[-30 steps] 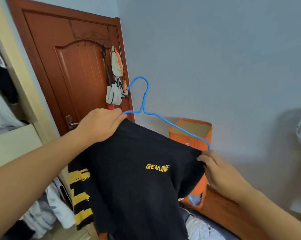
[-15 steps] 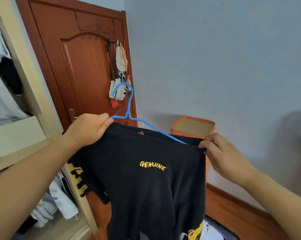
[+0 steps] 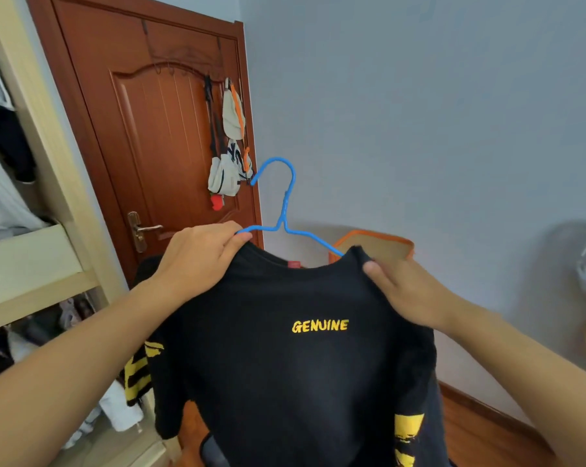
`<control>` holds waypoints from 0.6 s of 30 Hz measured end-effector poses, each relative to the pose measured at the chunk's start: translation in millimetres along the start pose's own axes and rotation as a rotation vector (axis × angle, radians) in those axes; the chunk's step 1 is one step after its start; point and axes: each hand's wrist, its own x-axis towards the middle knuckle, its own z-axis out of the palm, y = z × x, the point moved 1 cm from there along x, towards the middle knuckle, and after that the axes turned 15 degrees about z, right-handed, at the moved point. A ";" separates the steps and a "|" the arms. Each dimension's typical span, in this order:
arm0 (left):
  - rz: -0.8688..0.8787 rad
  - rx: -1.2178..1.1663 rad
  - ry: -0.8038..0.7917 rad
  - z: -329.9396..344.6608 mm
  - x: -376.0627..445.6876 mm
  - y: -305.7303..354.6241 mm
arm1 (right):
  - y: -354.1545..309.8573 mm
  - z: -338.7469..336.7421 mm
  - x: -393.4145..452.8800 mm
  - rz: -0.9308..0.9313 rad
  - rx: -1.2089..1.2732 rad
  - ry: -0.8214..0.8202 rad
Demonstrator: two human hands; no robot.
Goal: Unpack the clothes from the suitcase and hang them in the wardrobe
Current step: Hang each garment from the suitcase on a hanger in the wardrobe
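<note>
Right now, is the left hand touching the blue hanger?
Touching. In the head view the left hand grips the black shirt at its shoulder, and its fingertips close over the end of the blue hanger arm, with no gap visible.

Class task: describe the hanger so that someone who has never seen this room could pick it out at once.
Start at the brown wooden door; just right of it, before the grey wall, two hands hold up a black T-shirt printed GENUINE. The thin blue wire hanger rises from its neckline, the only bright blue thing there.

Wooden floor [image 3: 480, 433] — orange box [image 3: 375, 244]
</note>
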 end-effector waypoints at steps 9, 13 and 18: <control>-0.002 0.097 0.026 -21.4 10.3 3.1 | 9.2 -21.9 14.7 -0.070 0.142 0.004; 0.048 0.147 0.062 -36.9 -5.6 -20.7 | 47.4 -45.9 9.6 0.162 0.105 0.049; 0.116 0.151 -0.015 -25.6 4.2 -5.9 | 23.2 5.5 1.5 0.148 0.359 -0.227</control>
